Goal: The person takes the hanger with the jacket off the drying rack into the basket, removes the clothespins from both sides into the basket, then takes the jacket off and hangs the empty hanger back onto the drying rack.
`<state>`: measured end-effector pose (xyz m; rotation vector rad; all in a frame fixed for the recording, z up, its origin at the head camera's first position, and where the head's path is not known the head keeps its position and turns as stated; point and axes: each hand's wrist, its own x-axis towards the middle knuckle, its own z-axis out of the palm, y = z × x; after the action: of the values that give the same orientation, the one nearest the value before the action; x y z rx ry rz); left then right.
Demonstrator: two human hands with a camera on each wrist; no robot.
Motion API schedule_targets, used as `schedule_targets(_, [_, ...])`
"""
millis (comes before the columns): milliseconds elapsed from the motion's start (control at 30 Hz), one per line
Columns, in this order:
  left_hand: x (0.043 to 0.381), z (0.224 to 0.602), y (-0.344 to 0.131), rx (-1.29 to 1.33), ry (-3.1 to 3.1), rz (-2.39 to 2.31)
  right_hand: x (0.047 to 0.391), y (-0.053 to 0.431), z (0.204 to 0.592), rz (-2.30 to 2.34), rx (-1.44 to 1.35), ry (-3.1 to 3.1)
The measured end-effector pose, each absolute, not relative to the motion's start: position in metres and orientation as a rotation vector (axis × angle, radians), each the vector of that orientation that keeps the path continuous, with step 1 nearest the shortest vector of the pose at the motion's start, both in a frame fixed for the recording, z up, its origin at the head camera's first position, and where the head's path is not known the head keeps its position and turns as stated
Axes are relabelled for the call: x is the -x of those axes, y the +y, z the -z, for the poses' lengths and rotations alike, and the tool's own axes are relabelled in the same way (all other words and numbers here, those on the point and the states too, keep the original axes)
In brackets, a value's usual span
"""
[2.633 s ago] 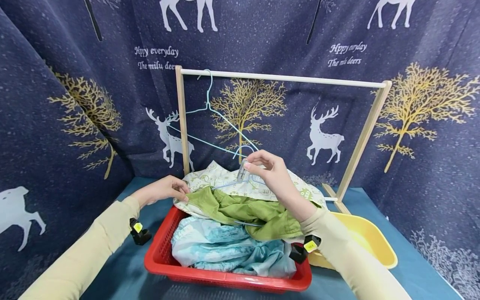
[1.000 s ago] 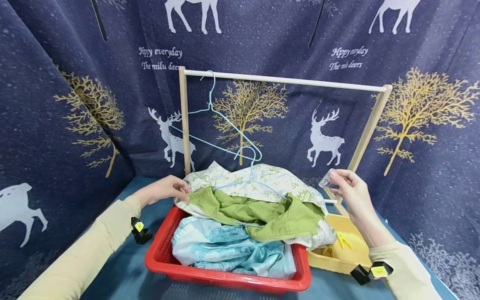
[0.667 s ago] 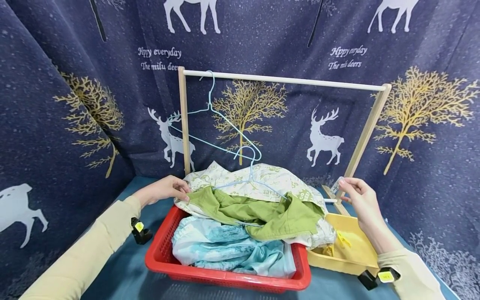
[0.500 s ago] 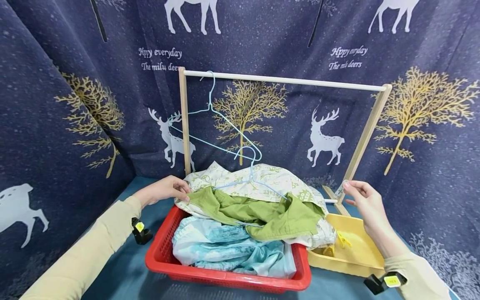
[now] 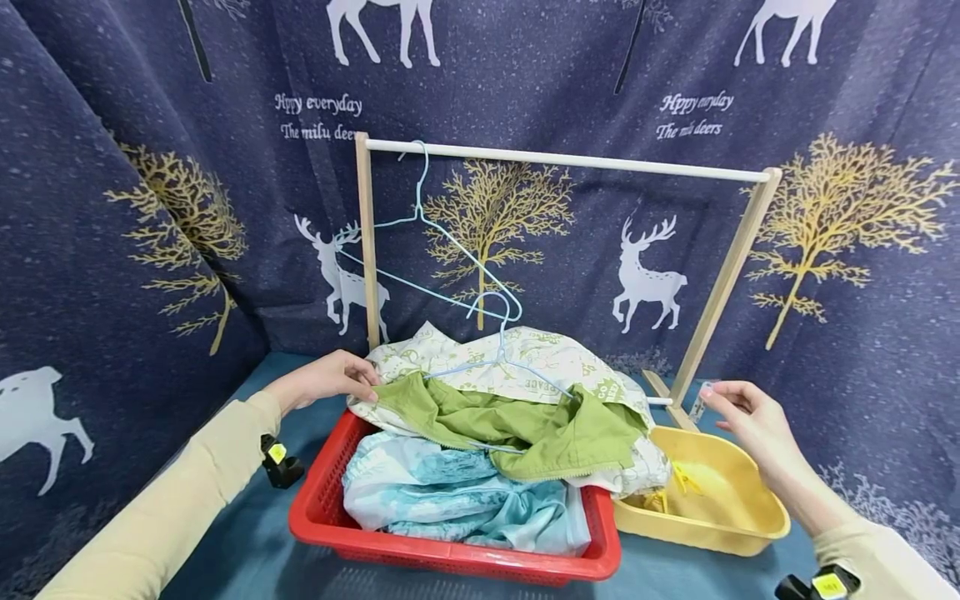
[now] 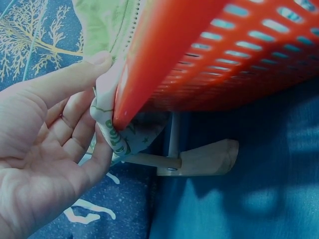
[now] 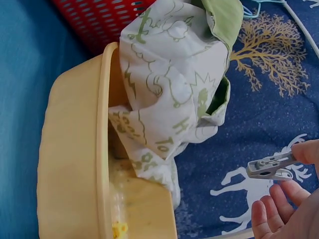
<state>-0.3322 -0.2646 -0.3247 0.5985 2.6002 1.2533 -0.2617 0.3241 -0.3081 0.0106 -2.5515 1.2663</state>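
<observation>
A white printed jacket with green lining (image 5: 517, 425) lies across the back of the red basket (image 5: 450, 553). A light-blue hanger (image 5: 502, 354) sits partly inside the jacket, its hook pointing up. My left hand (image 5: 330, 382) pinches the jacket's left edge beside the basket rim, thumb on the green side, as the left wrist view shows. Over at the right, my right hand (image 5: 761, 429) holds a grey clothes peg (image 7: 271, 167) between thumb and fingers, above the back of the yellow tub (image 5: 750, 521). One jacket sleeve (image 7: 164, 84) hangs into that tub.
Blue-and-white clothing (image 5: 465, 500) lies in the basket. Behind stands a wooden rack with a white rail (image 5: 570, 158), and a second light-blue hanger (image 5: 468, 254) hangs from its left end. Yellow pegs (image 5: 684, 479) lie in the tub. A dark patterned curtain backs the blue table.
My right hand has carried the peg from beside the hanger hook out to the right, then lower over the yellow tub. My left hand has stayed on the jacket edge.
</observation>
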Motion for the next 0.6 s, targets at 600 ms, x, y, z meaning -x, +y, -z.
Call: schedule_targets(600, [0.332, 0.326, -0.265, -0.571, 2.608, -1.269, 0.261, 0.291, 0.284, -1.213, -0.188, -2.431])
